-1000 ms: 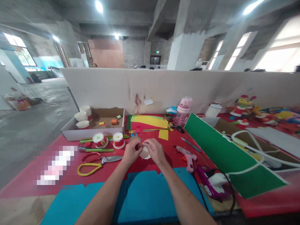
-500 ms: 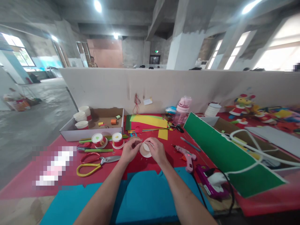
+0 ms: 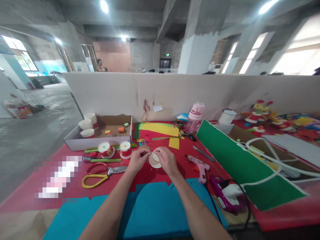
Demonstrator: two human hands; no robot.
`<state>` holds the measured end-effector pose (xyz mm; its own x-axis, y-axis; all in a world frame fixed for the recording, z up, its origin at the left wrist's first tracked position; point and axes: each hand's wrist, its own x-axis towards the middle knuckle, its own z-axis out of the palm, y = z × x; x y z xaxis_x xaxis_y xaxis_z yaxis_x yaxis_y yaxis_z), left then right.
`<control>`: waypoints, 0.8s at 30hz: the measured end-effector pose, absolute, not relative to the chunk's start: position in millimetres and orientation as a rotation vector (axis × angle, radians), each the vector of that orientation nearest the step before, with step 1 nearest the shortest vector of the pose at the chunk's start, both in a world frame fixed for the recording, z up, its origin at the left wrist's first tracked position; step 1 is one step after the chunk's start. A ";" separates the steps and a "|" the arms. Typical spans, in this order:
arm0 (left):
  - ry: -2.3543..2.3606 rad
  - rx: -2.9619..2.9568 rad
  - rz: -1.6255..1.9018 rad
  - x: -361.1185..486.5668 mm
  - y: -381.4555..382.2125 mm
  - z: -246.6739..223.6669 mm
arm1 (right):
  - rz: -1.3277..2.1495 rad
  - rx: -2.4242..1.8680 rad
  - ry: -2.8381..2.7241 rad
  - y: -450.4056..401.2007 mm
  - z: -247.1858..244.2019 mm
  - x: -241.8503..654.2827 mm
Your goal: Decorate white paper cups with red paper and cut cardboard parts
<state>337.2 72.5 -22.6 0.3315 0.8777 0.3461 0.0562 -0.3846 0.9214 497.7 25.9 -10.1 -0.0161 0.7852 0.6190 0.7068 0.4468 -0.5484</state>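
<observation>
The right hand (image 3: pixel 167 160) pinched the pale, circular piece (image 3: pixel 155 162), fingers bent over its upper edge. The left hand (image 3: pixel 138 160) curled beside it, fingertips drawn close; whether they gripped it, I couldn't tell. The piece lay between both hands. Metal-bladed scissors (image 3: pixel 109 171) lay left of the left hand, a pink glue gun (image 3: pixel 200 165) right of the right.

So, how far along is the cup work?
Two cups look done: each stands on a pale disc with a coloured bit on top. The left hand and right hand hold a pale round piece, no red showing on it. Judging by the loose cups in the box, more may be left.
</observation>
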 end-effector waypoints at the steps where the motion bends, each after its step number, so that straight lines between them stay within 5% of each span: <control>1: 0.847 1.702 1.162 337.2 72.9 -23.0 | 0.094 -1.292 -1.749 25.9 -10.6 497.3; 11: 0.852 1.525 1.126 342.5 72.3 -26.9 | 0.063 -1.294 -1.675 27.1 -13.5 499.2; 19: 1.768 2.278 1.528 318.3 68.0 -3.4 | 0.164 -1.406 -1.256 43.0 -29.2 518.3; 24: 2.075 2.277 1.273 300.1 81.4 -11.3 | 0.084 -1.414 -1.221 45.7 -30.9 521.4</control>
<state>300.1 81.4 -11.3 -0.0572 0.7701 0.6354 0.9155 -0.2135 0.3411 521.4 45.7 -30.9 0.4451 0.6825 0.5798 0.5964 0.2571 -0.7604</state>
